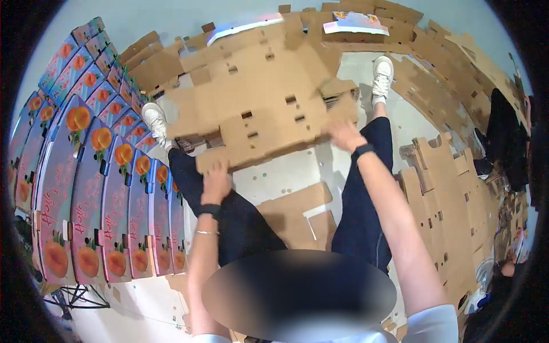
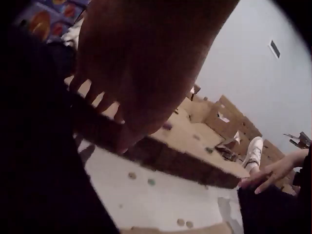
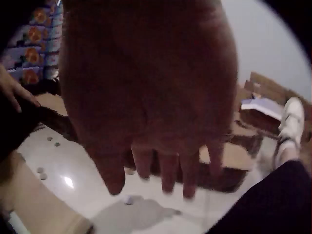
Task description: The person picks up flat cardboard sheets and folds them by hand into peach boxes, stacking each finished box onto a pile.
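A wide stack of flattened cardboard with small slots lies between the person's spread legs, its thick near edge facing them. At the near left corner, the left hand grips this edge. In the left wrist view its fingers lie over the top and the thumb comes down the front face. The right hand, slightly blurred, is at the near right corner. Its fingers look straight and spread in the right wrist view, overlapping the cardboard's edge. Both wrists wear dark bands.
Rows of printed fruit boxes stand at the left. More flattened cardboard lies at the right, and a smaller sheet between the legs. Cardboard pieces line the wall, with two printed trays among them. Another person's dark-clothed legs appear far right.
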A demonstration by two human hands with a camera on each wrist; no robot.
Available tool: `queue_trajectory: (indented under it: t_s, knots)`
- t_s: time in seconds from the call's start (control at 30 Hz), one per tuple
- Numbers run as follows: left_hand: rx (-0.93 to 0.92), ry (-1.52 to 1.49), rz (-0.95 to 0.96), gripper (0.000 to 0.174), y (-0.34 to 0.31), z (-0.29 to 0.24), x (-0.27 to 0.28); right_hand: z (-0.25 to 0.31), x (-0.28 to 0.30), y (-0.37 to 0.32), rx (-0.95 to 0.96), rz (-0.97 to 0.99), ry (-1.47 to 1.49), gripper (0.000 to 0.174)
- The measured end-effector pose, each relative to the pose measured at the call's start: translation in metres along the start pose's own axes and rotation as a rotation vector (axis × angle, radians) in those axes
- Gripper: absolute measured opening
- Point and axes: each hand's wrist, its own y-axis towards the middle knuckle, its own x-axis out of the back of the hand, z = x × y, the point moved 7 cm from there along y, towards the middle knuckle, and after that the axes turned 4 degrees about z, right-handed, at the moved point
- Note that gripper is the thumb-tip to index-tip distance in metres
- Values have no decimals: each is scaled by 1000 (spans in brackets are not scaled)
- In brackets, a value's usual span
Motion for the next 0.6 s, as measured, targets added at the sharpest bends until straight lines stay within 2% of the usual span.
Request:
queue_trajectory:
  t_s: [0.03, 0.07, 0.1, 0.17, 0.2, 0.23, 0.27, 0.3, 0.37, 0.4, 0.43, 0.47, 0.5, 0.53, 0.57, 0.6]
  knots:
    - [108, -51, 214, 60, -14, -4, -26, 6, -38, -8, -18, 313, 59, 44]
    - [109, -138, 208, 68, -28, -5, -50, 13, -74, -23, -53, 625, 107, 45]
    - [142, -213, 281, 71, -37, -7, -61, 19, -97, -29, -53, 686, 228, 42]
    - [270, -424, 300, 67, -39, -2, -66, 28, -124, -35, -13, 676, 391, 39]
    - [325, -529, 199, 60, -35, 7, -68, 26, -133, -37, -13, 691, 394, 39]
    - [332, -594, 12, 62, -28, 28, -87, 19, -130, -30, -65, 505, 454, 38]
    - [424, -705, -5, 58, -25, 39, -88, 12, -124, -25, -115, 316, 510, 37]
    - [518, -813, -23, 55, -18, 48, -85, 11, -126, -18, -114, 327, 511, 37]
    - [730, -1164, 108, 49, -13, 61, -95, -7, -119, 2, -253, 202, 734, 39]
    - [676, -1289, 12, 45, -11, 63, -95, -5, -114, 7, -257, 213, 733, 39]
    - [734, -1288, -53, 43, -9, 70, -99, -11, -108, 11, -370, 77, 1093, 40]
    - [708, -1304, -109, 42, -6, 75, -102, -16, -103, 13, -484, -73, 1449, 41]
    - [682, -1319, -165, 42, -4, 75, -99, -16, -98, 17, -494, -63, 1447, 41]
    - [674, -1321, -229, 42, -4, 73, -97, -17, -97, 17, -588, -101, 1609, 38]
    - [683, -1319, -216, 42, -2, 71, -96, -20, -106, 19, -685, -142, 1771, 35]
    - [695, -1350, -202, 42, 1, 70, -96, -23, -115, 23, -765, -152, 1782, 26]
